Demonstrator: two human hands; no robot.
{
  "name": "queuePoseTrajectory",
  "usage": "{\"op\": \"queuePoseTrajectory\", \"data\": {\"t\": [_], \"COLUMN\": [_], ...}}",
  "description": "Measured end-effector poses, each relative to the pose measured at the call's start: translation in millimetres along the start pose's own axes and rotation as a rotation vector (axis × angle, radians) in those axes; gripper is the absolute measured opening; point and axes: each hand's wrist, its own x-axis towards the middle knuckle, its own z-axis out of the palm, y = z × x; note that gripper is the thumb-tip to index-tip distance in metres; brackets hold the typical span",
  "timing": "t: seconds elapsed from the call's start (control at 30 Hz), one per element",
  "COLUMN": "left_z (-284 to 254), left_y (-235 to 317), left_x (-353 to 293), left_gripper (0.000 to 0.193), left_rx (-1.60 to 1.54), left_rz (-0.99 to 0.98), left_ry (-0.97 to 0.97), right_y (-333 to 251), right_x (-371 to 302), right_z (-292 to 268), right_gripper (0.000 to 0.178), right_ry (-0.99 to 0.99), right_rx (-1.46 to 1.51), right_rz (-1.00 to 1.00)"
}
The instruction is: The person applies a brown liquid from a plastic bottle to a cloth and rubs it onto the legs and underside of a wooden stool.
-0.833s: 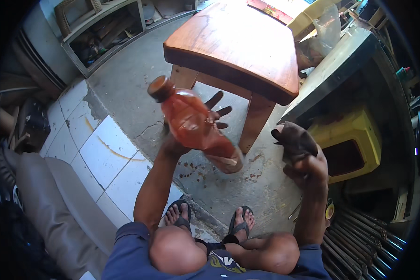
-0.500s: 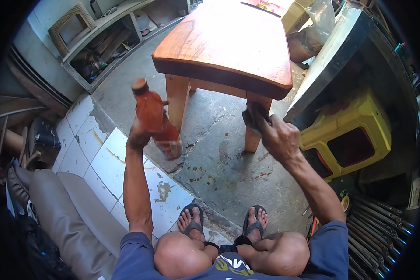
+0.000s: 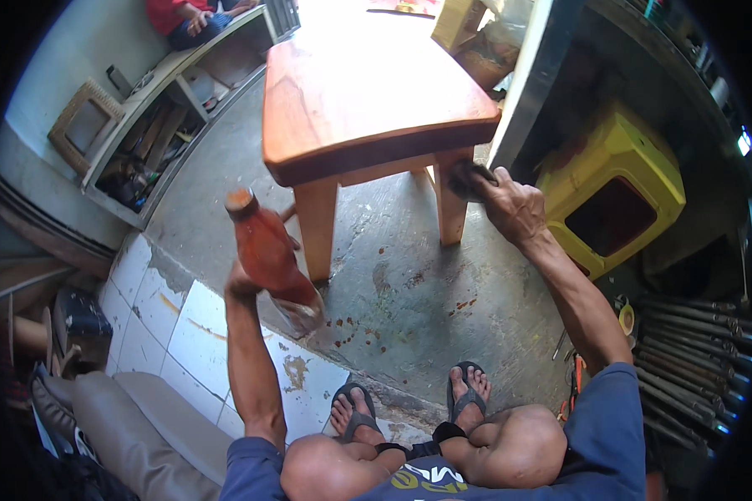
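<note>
My left hand [image 3: 244, 284] grips a plastic bottle [image 3: 269, 255] of reddish-brown liquid, tilted with its capped neck up and to the left, held over the floor in front of my knees. My right hand [image 3: 510, 204] is closed on a dark cloth [image 3: 470, 178] and presses it against the top of the near right leg [image 3: 451, 209] of a reddish wooden table [image 3: 368, 92]. The table's other near leg [image 3: 319, 225] stands just right of the bottle.
A yellow plastic stool [image 3: 614, 188] sits to the right under a dark bench. A low grey shelf unit [image 3: 171, 117] with clutter runs along the left wall, where a person in red [image 3: 194, 15] sits. Metal rods [image 3: 693, 351] lie at the right. Stained concrete and white tiles lie underfoot.
The view has tilted so the table fills more of the frame. My right hand with the cloth has stayed at the table leg; my left hand still holds the bottle beside the other leg.
</note>
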Motion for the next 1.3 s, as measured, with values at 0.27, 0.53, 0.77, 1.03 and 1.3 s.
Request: {"op": "queuePoseTrajectory", "data": {"t": [0.27,0.53,0.77,1.03,1.3], "left_z": [60.8,92.1,126.4,179.7,192.0], "left_y": [-33.4,-44.6,-13.3,-15.4,10.0], "left_x": [-28.6,-35.9,-52.3,-57.1,-37.0], "left_gripper": [0.092,0.086,0.078,0.031,0.014], "left_rx": [-0.192,-0.153,0.449,1.553,2.045], "left_rz": [-0.166,-0.247,-0.186,-0.493,-0.530], "left_ry": [0.045,0.122,0.288,0.152,-0.093], "right_y": [-147.2,-115.4,-157.6,-160.0,-182.4], "right_x": [14.3,9.2,-92.2,-168.4,-151.8], "right_z": [25.7,44.0,22.2,13.1,-1.8], "right_gripper": [0.058,0.038,0.055,0.039,0.021], "right_ry": [0.548,0.479,-0.248,-0.444,-0.662], "right_rx": [0.767,0.520,1.079,1.689,2.117], "right_rz": [0.525,0.710,0.482,1.098,1.284]}}
